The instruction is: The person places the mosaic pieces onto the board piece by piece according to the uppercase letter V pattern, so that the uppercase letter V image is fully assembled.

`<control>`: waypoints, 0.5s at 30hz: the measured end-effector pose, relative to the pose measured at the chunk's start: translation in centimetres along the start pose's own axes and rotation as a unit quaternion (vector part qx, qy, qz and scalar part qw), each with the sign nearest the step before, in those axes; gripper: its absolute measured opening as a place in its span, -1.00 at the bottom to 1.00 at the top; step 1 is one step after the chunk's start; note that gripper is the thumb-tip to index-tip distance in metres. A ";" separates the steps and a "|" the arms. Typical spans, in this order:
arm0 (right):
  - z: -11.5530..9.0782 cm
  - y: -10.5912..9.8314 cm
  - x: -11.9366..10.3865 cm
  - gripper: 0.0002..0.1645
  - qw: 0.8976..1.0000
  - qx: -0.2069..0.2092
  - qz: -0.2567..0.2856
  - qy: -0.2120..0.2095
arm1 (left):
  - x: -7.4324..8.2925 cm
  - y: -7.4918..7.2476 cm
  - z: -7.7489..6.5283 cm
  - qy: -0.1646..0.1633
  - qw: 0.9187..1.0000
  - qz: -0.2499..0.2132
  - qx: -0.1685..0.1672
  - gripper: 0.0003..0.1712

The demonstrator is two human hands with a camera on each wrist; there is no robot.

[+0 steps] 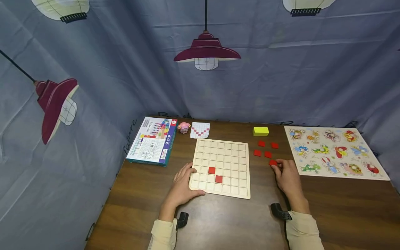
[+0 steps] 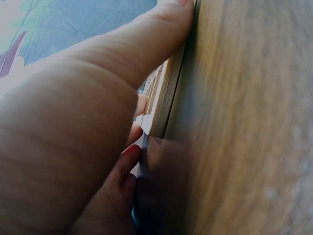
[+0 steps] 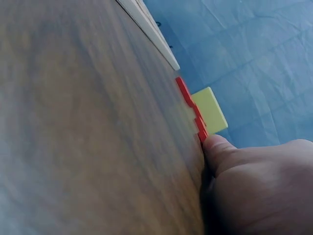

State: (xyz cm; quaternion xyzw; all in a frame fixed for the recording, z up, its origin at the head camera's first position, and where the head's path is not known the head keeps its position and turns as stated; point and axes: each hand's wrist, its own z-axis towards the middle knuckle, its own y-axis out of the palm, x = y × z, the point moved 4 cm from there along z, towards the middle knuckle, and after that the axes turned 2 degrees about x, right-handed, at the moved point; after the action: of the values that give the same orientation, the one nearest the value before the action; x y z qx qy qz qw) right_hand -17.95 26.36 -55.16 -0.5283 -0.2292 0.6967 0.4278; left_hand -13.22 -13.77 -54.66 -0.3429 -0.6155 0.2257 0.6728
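A pale wooden grid board (image 1: 225,152) lies flat on the table, with one red square tile (image 1: 211,170) and a second red tile (image 1: 218,179) in its cells. My left hand (image 1: 182,185) holds the board's near left corner, thumb along the near edge and fingers at the left side. The left wrist view shows the board's edge (image 2: 166,98) beside the thumb. To the board's right, my right hand (image 1: 289,178) pinches a red tile (image 1: 273,162) at the table surface. Several loose red tiles (image 1: 267,154) lie just beyond it.
A yellow block (image 1: 260,131) sits behind the loose tiles. An insect puzzle board (image 1: 325,149) lies at the right. Along the back left are a game box (image 1: 153,140), a small pink figure (image 1: 183,127) and a pattern card (image 1: 200,130). Blue-grey cloth (image 1: 281,76) hangs behind the table.
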 end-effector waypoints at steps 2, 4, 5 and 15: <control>0.0 0.2 -0.1 -0.66 1.000 0.002 -0.005 -0.009 | 0.1 -0.1 0.1 -0.001 1.000 0.000 -0.001 -0.04; -0.1 0.2 -0.1 -0.66 1.000 0.003 -0.006 -0.017 | 0.2 -0.2 0.1 -0.002 1.000 0.003 0.000 -0.04; -0.1 0.2 -0.2 -0.66 1.000 0.004 -0.006 -0.020 | 0.2 -0.2 0.2 -0.003 1.000 0.004 -0.002 -0.04; -0.8 1.4 -3.1 -0.66 0.998 -0.017 0.023 -0.062 | 0.3 -0.1 -0.1 -0.003 1.000 0.001 0.003 -0.05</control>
State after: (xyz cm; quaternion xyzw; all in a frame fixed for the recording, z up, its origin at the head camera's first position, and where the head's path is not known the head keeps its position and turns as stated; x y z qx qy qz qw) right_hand -17.44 22.91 -54.80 -0.4964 -0.2548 0.7339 0.3873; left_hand -13.14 -13.60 -54.36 -0.3409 -0.6164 0.2286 0.6719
